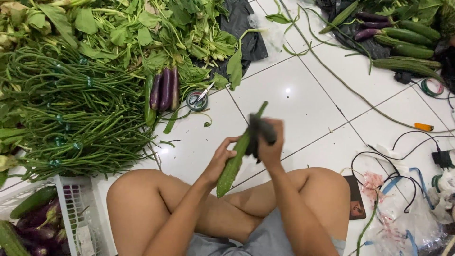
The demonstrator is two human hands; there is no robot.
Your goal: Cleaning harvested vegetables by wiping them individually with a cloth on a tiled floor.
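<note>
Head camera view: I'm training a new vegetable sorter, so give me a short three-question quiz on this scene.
1. True or false: the left hand holds the long green gourd by its lower part.
2. What is the right hand pressing against the gourd? A) scissors B) dark cloth C) orange cutter
3. Which vegetables lie just left of the scissors on the floor?

Key
1. True.
2. B.
3. The purple eggplants, beside the bundled long beans.

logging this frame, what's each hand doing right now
Left hand: closed on the green gourd.
Right hand: closed on a dark cloth against the gourd.
</note>
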